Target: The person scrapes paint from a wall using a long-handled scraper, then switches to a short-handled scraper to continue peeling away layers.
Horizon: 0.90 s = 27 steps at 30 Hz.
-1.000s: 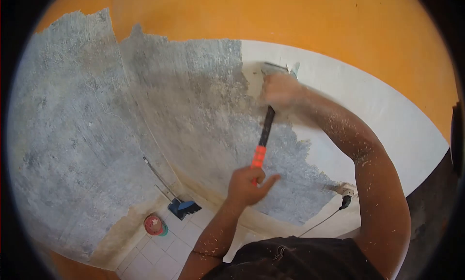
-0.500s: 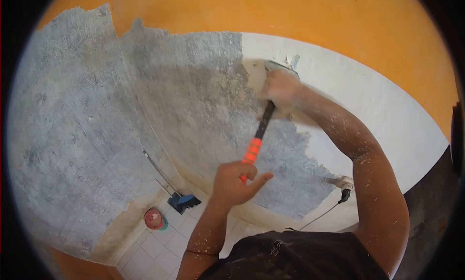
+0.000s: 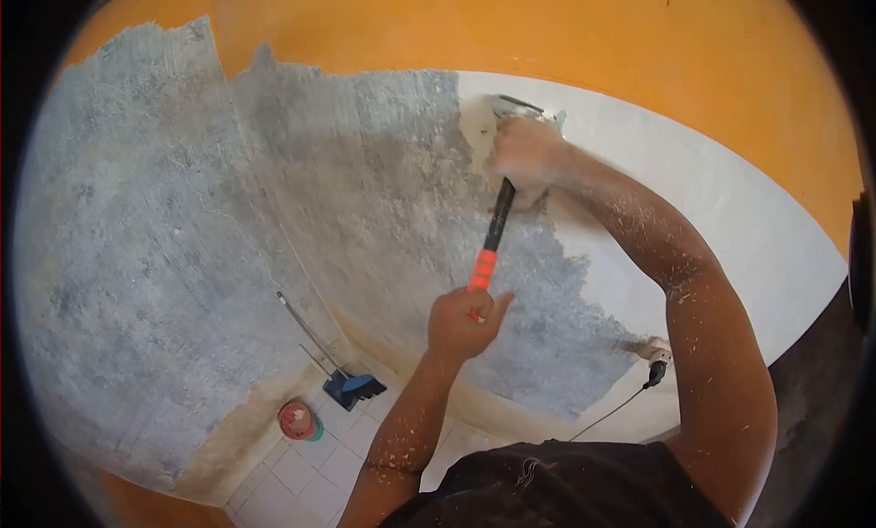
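Note:
A long-handled scraper (image 3: 498, 219) with a black shaft and an orange grip slants up against the wall. My left hand (image 3: 464, 324) is wrapped round the orange grip at its lower end, thumb pointing up and right. Near the scraper's head, my right hand (image 3: 527, 152) closes round the upper shaft, slightly blurred. The metal blade (image 3: 518, 104) shows just above my right hand, at the edge between white paint (image 3: 630, 149) and bare grey wall (image 3: 392, 181). Pale flakes cling to both forearms.
Orange paint (image 3: 511, 26) covers the upper wall. At lower right a black plug (image 3: 654, 375) with a cable sits in a wall socket (image 3: 659, 351). On the tiled floor (image 3: 292, 478) stand a red bucket (image 3: 297, 420), a blue broom (image 3: 363, 386) and a dustpan (image 3: 338, 391).
Both hands and the scraper have moved up along the wall, my left hand also a little to the right. The blade now sits higher, nearer the orange paint.

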Each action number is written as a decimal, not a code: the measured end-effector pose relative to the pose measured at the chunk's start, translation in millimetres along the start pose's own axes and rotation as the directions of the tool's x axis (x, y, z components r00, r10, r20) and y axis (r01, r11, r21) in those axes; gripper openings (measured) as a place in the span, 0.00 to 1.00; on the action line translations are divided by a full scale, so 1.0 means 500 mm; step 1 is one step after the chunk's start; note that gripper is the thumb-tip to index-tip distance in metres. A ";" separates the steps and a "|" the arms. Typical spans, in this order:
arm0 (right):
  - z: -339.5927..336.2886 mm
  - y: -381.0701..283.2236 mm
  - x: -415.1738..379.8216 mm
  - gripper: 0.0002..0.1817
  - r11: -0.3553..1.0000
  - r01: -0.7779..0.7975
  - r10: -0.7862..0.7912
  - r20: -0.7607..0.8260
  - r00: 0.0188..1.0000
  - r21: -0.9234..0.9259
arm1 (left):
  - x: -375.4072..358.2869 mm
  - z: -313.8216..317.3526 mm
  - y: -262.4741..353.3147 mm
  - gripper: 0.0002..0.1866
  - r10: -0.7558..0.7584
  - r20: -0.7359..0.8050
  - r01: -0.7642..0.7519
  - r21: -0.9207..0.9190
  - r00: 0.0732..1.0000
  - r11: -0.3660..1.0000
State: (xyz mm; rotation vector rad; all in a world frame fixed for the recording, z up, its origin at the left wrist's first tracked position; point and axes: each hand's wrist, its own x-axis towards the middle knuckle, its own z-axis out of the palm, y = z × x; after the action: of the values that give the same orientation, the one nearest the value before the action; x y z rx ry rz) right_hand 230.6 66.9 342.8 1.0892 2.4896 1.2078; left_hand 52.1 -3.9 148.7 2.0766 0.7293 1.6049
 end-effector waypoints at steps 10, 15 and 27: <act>-0.015 0.014 0.006 0.21 0.999 -0.021 0.023 0.041 0.999 -0.034 | 0.018 -0.020 0.026 0.22 -0.005 0.001 0.005 -0.064 1.000 0.998; -0.017 0.004 -0.021 0.22 0.999 -0.020 0.021 -0.013 1.000 0.046 | 0.003 -0.035 0.051 0.15 0.045 0.084 -0.040 -0.060 0.995 0.997; -0.011 -0.043 -0.030 0.12 0.984 -0.101 0.098 0.029 0.995 0.149 | -0.049 -0.054 0.030 0.19 -0.265 0.031 0.240 -0.535 0.964 0.810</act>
State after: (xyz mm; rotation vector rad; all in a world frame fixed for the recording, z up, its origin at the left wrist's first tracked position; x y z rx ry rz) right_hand 227.4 44.6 328.5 1.2703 2.5726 1.0404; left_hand 23.3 -30.6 146.2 1.4764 0.4701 1.4922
